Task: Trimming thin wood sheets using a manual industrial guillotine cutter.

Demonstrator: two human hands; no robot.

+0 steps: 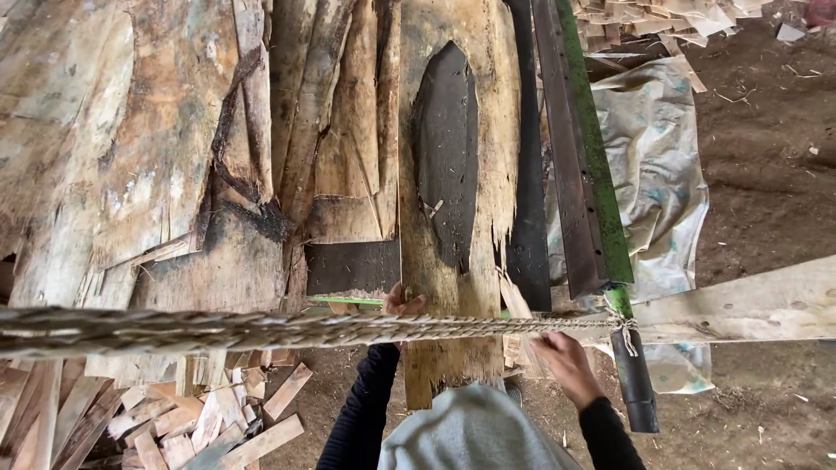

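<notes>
Veneer sheet [453, 261]: long, ragged and pale with a dark oval patch, lying on the sheet stack, its near end overhanging toward the person.
Stack [157, 174]: many rough sheets already laid flat side by side; offcuts [174, 426] litter the dirt floor below.
Progress: judged part-way, the sheet on the pile but apparently not yet squared up.
Left hand [402, 305]: fingers curled over the sheet's left edge, gripping it.
Right hand [564, 361]: loosely bent, on or beside the sheet's torn right edge; grip cannot be told.
Rope [261, 331]: twisted, stretched across the view, tied to a green bar [601, 174].
</notes>
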